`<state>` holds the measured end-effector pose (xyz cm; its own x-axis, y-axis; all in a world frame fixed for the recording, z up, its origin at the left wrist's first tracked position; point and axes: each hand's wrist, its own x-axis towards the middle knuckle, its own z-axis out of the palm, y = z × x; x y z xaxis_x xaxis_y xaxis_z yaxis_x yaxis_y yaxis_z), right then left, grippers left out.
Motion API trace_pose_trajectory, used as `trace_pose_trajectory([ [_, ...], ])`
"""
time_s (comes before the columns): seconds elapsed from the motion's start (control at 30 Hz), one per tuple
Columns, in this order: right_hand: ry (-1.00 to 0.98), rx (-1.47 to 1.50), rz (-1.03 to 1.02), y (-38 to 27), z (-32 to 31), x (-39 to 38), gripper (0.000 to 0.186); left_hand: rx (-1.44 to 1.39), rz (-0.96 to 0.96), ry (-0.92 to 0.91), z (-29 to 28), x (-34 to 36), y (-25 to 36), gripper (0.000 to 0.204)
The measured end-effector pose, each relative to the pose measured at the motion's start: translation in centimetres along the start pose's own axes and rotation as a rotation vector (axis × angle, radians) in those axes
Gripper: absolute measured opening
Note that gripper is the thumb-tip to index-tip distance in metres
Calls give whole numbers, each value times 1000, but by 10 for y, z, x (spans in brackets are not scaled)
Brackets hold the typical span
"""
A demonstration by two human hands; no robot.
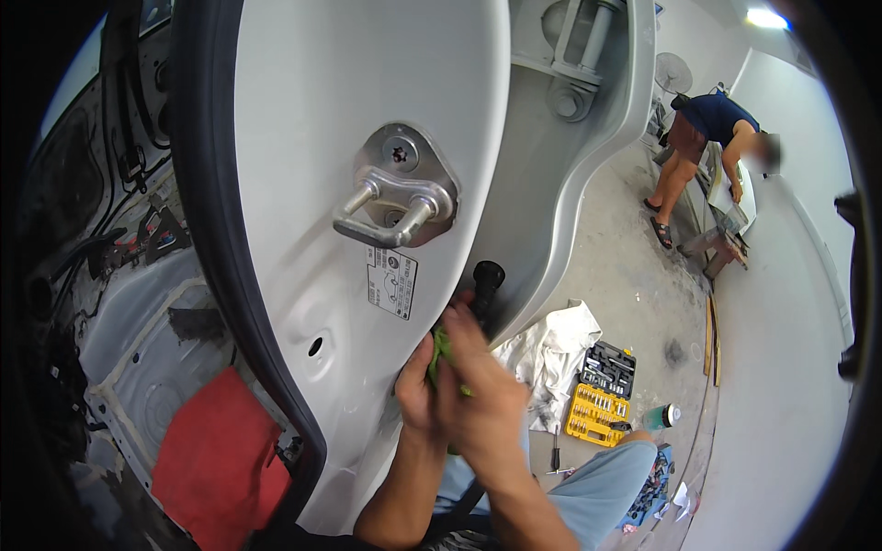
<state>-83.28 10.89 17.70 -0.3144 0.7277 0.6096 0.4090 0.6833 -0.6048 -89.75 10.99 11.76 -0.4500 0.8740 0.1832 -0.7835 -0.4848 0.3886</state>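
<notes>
My left hand (415, 390) and my right hand (485, 386) are together at the edge of a white car body pillar (303, 138). A small bright green piece (441, 347) shows between them, with the fingers of both hands closed on it; its kind is hard to make out. Motion smears the right hand a little. Just above the fingers, a black round-headed rubber part (489, 275) stands in the recess beside the pillar. Higher up, a metal striker loop (390, 216) is fixed to the pillar, with a printed label (393, 283) below it.
Black rubber seal (207, 184) edges the opening at left, with a red cloth (220, 455) inside. On the floor at right lie a white cloth (560, 344), a yellow tool case (597, 413), a screwdriver (555, 459) and a bottle (661, 417). Farther back a person (717, 119) bends over a panel.
</notes>
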Motion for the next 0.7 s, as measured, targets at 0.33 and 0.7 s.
trace_pose_trajectory([
  [0.33, 168, 99, -99, 9, -6, -11, 23, -33, -35, -26, -6, 1, -2, 54],
  [0.7, 312, 513, 155, 35, -49, -53, 24, 330, 20, 203, 26, 23, -14, 34],
])
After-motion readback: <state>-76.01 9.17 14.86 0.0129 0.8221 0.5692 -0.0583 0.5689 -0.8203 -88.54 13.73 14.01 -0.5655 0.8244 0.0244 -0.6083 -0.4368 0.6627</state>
